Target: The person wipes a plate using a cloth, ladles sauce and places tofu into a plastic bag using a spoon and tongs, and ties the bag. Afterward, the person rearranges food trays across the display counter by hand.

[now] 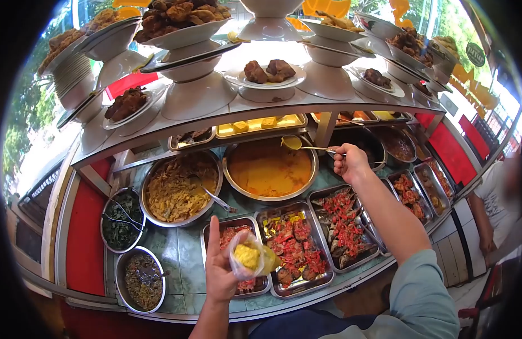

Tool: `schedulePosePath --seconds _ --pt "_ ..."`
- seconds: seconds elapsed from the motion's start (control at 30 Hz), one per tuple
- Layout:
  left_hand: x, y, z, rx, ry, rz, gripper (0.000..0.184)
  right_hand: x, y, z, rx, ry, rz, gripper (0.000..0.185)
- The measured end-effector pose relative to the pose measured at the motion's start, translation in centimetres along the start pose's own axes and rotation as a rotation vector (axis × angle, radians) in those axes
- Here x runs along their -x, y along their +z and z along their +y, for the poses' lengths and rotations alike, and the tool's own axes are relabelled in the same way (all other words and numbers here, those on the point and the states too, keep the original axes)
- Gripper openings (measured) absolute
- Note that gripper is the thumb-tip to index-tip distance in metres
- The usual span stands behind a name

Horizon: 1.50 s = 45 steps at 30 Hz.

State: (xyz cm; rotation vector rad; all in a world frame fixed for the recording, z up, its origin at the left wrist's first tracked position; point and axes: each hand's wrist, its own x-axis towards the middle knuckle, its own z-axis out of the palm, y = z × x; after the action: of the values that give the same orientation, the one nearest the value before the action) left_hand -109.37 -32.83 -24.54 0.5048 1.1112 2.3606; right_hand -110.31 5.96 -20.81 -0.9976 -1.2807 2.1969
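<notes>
My right hand is closed around the handle of a ladle. The ladle's bowl is over the far right part of a large round pan of orange-yellow curry sauce. In my left hand is a small clear plastic bag with a yellow lump of food in it; one finger points up while the others support the bag. That hand is above a metal tray of red chili food and beside a tray of chili-covered pieces.
A pan of shredded yellowish food with a spoon stands at left, near bowls of greens and chopped food. A fish tray lies under my right arm. Overhead, a shelf carries stacked plates. A person stands at right.
</notes>
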Motion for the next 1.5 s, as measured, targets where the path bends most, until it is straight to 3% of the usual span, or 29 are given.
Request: schedulePosePath --seconds 0.43,0.73,0.93,1.2,1.3,1.33,1.4,1.5 --pt "-7.9 2.1 -5.2 -0.038 -0.114 -0.17 0.115 14.8 -4.0 -6.1 0.227 0.075 -0.173 0.035" --pt "-9.4 3.7 -6.9 -0.019 -0.144 -0.297 0.109 16.7 -3.8 -6.2 0.384 0.102 -0.196 0.033" --pt "-9.3 3.6 -7.3 -0.065 -0.209 -0.316 0.108 17.8 -1.2 -6.8 0.757 -0.082 -0.242 0.032" --pt "-9.0 2.4 -6.6 -0.009 -0.234 -0.363 0.111 20.5 2.6 -6.5 1.05 -0.126 -0.237 0.029" --pt "-8.7 1.9 -6.5 0.004 -0.242 -0.342 0.11 21.8 3.0 -5.2 1.266 -0.471 -0.349 0.028" --pt "-8.6 1.8 -6.5 0.023 -0.239 -0.325 0.11 22.2 2.8 -4.7 1.27 -0.473 -0.358 0.028" --pt "-8.4 1.6 -6.4 0.043 -0.235 -0.305 0.109 22.6 2.1 -3.6 1.423 -0.949 -0.569 0.031" --pt "-8.1 1.3 -5.6 0.114 -0.236 -0.258 0.108 23.2 1.5 -2.8 1.587 -1.171 -0.715 0.04"
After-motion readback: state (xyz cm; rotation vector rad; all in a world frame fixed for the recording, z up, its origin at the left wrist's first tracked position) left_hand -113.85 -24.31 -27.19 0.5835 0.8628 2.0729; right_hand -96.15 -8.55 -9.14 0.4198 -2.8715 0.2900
